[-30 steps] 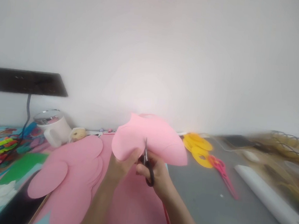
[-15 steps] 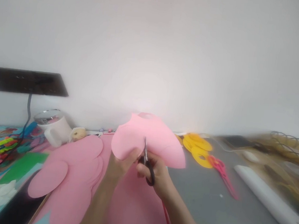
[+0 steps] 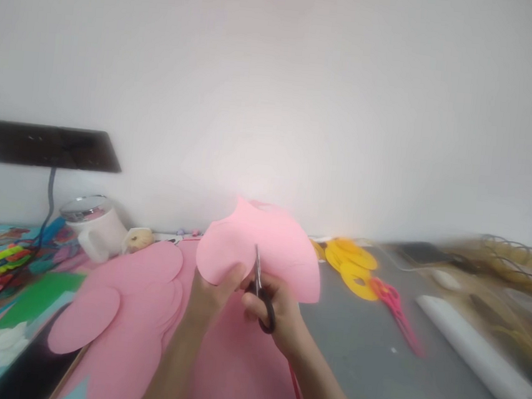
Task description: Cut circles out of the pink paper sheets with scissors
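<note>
A pink sheet of paper (image 3: 285,245) is held up above the desk, its left part cut to a rounded outline. My left hand (image 3: 212,295) grips its lower left edge, thumb on top and the other fingers hidden beneath. In my right hand (image 3: 279,304) is a pair of black-handled scissors (image 3: 258,271), pointing up and away, with the blades at the paper just right of the rounded part. The blades look nearly closed. Below both hands lies more pink paper (image 3: 240,372). Several cut pink paper circles (image 3: 125,361) overlap to the left of my left forearm.
Yellow paper rings (image 3: 357,277) and pink scissors (image 3: 396,312) lie on the grey desk (image 3: 349,358) to the right, near a long white object (image 3: 477,351). At the back left stand a white mug (image 3: 100,234) and a cable (image 3: 50,197) hanging from a dark panel (image 3: 45,145).
The pink sheet has turned slightly, its right end shifting left and its upper tip rising a little. Both hands stay almost in place, still holding the paper and scissors.
</note>
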{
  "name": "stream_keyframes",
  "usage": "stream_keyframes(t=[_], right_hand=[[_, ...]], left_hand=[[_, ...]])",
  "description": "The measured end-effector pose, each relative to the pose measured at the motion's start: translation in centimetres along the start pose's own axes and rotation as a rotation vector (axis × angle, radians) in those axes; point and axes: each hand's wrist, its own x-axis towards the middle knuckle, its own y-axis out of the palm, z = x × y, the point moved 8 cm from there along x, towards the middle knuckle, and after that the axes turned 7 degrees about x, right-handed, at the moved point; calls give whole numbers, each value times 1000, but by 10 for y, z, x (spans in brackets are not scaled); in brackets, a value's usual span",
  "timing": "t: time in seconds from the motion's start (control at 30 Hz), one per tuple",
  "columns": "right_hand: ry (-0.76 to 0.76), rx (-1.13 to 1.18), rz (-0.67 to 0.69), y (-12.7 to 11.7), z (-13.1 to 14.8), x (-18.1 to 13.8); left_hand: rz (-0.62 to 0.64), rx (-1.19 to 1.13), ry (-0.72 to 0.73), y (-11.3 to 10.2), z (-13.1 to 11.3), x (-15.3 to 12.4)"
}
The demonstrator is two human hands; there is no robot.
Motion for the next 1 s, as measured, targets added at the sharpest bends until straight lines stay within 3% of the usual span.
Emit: stream_keyframes(t=[0.13,0.3,0.5,0.8,1.0], right_hand=[[19,21,-9,1,-3,0],[11,40,-1,3,-3,1],[-93,42,2,-1,6,3],[-77,10,20,2,10,0],[-122,35,45,2,12,1]], left_hand=[[-25,-3,-6,-2,-2,-1],[37,-23,-45,5,0,-3],[0,-23,59,6,-16,-6],[18,47,-27,5,-11,-7],[43,53,37,8,-18,-8]])
